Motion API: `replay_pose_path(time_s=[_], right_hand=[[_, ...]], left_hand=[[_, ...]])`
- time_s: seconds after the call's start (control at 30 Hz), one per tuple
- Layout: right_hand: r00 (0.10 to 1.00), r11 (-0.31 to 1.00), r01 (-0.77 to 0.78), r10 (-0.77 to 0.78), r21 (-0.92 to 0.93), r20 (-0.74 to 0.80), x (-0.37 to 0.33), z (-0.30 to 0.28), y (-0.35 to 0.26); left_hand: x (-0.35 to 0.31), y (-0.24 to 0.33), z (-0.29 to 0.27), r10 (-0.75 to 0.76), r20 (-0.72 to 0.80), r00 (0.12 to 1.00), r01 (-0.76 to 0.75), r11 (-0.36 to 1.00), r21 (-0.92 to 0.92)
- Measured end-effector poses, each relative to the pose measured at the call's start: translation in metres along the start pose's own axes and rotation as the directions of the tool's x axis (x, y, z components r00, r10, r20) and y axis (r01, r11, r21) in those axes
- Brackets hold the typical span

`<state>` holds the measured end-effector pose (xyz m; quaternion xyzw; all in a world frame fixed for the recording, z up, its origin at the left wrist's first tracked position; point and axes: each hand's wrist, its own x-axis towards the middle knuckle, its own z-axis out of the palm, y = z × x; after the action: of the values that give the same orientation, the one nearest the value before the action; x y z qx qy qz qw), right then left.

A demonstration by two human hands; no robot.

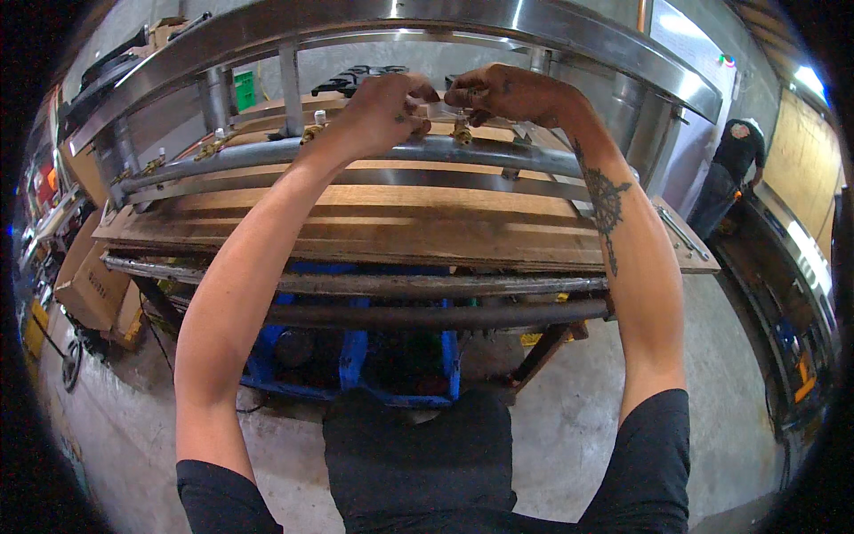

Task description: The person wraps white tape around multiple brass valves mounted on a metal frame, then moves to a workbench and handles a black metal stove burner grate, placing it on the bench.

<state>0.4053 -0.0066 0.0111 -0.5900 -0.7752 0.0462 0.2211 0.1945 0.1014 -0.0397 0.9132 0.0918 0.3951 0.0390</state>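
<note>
Both my hands reach over a steel frame that carries a long metal pipe [525, 157] with brass valves along it. My right hand [514, 94] has its fingers closed in a pinch at the top of a brass valve [463, 133]. Just left of it, my left hand [384, 114] is curled, its fingertips pointing toward the same valve. Whatever the left fingers hold is too small or hidden to make out. Another brass valve [312, 133] with a pale tip stands beside my left wrist, and a further brass valve [210, 147] sits farther left.
The frame rests on a wooden board [427, 233] over a metal-legged bench. Wrenches [680, 233] lie at its right end. Blue crates [356, 356] stand underneath, a cardboard box [93, 285] at left. A steel rail [427, 12] crosses above my hands. A person [737, 165] bends at far right.
</note>
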Motion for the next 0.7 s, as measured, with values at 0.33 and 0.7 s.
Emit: replay_pose_path(time_s=[0.33,0.7], right_hand=[[0.997,0.929,0.025,-0.052,-0.370,-0.061,-0.011,-0.009,0.006],[0.954,0.846,-0.013,-0.149,-0.533,-0.260,-0.043,-0.009,-0.003]], left_hand=[[0.021,0.007,0.005,0.017,0.126,0.992,0.000,0.991,-0.131],[0.020,0.020,0.001,-0.117,0.248,0.962,0.251,0.740,-0.624]])
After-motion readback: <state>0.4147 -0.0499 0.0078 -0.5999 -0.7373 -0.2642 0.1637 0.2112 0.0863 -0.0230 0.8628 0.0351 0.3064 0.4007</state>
